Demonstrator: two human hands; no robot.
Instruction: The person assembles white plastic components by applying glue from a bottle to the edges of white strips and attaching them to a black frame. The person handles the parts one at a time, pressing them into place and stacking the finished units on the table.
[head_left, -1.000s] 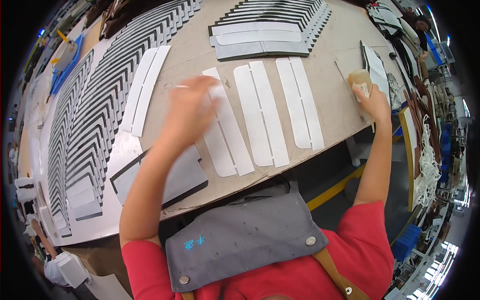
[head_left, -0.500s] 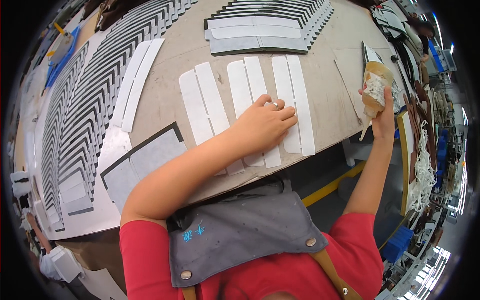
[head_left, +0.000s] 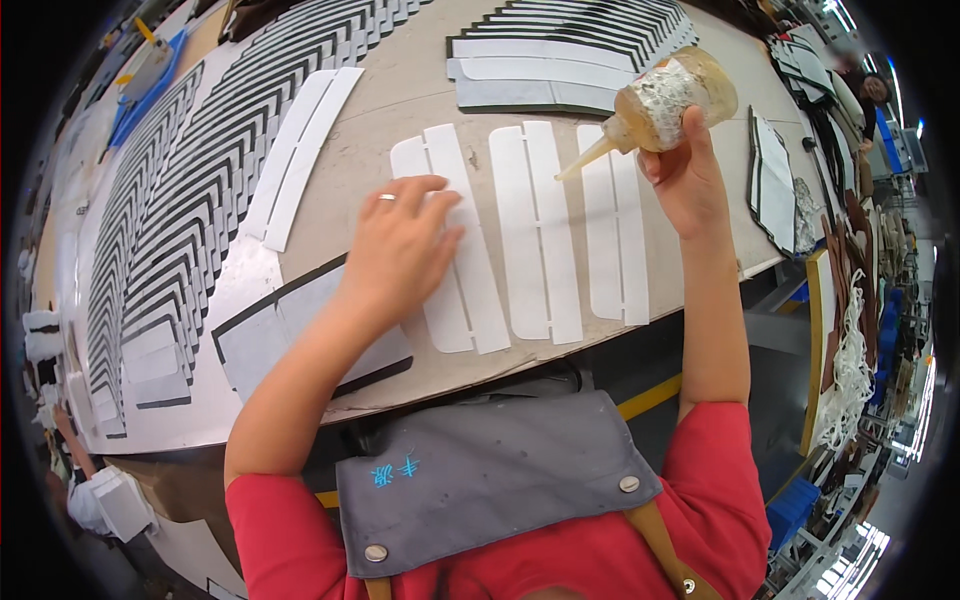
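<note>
Here we had our left hand (head_left: 400, 250) laid flat, fingers spread and its grip released, pressing on the leftmost of three white strip pieces (head_left: 455, 240) that lay side by side on the pale surface (head_left: 380, 130). A ring showed on one finger of that hand. Our right hand (head_left: 685, 175) was raised above the surface with its grip clenched around a squeeze bottle (head_left: 665, 95) of amber liquid, tilted so that its pointed nozzle (head_left: 580, 163) aimed down and leftward, between the middle strip piece (head_left: 535, 235) and the rightmost strip piece (head_left: 612, 240); whether the tip touched anything we could not tell. Each white piece was a pair of long strips joined along a slit, and the three lay near one another without overlapping. Beyond them, at the far edge, sat a fanned stack of grey and white pieces (head_left: 560, 50). To the left, long rows of overlapped dark-edged pieces (head_left: 190, 200) curved across the surface, with another pair of white strips (head_left: 300, 150) lying just beside them. Near our left forearm lay a grey panel with a dark border (head_left: 290, 335). We wore a red top under a grey apron (head_left: 480, 480).
</note>
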